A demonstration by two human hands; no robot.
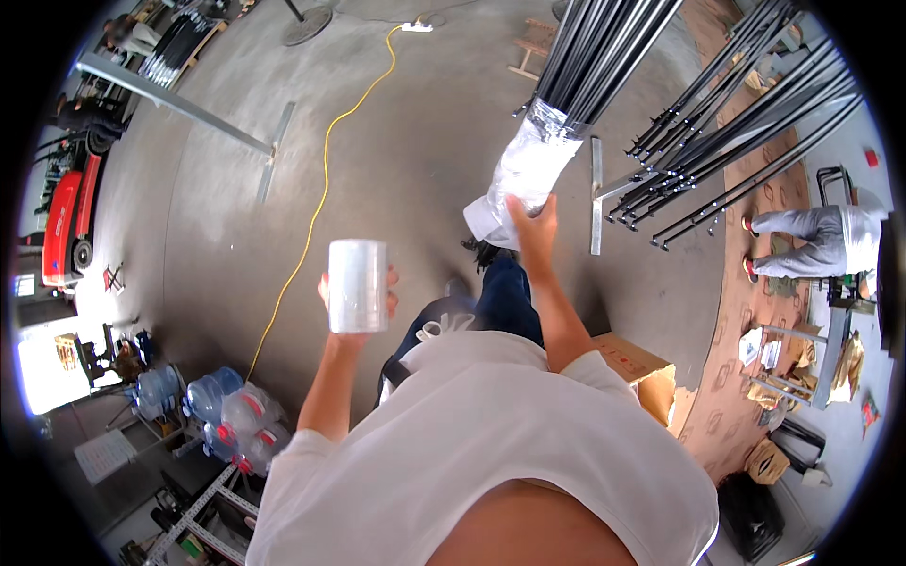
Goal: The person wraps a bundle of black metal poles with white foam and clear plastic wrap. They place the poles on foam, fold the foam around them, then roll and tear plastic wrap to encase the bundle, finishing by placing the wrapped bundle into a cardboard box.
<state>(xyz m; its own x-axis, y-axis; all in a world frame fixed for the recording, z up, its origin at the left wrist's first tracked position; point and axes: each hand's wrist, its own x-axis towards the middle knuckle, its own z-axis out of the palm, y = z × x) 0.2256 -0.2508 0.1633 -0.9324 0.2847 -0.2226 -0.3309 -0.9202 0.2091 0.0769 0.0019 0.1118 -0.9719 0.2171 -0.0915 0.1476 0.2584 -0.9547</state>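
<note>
My left hand (393, 292) is closed around a roll of clear stretch film (358, 286), held upright out in front of me on the left; its fingers show on both sides of the roll. Ahead and to the right, a bundle of long black poles (604, 57) slants toward me. Its near end is wrapped in shiny clear and white plastic film (534, 156), with a white piece (486, 224) sticking out at the bottom. My right hand (536, 224) grips this wrapped end, thumb on top; what the palm touches is hidden.
More black poles (746, 123) rest on a metal stand (596, 193) to the right. A yellow cord (327, 160) runs across the floor to a white power strip (417, 27). An open cardboard box (637, 363), clear water jugs (250, 410), a red forklift (61, 226) and a person (812, 236) are around me.
</note>
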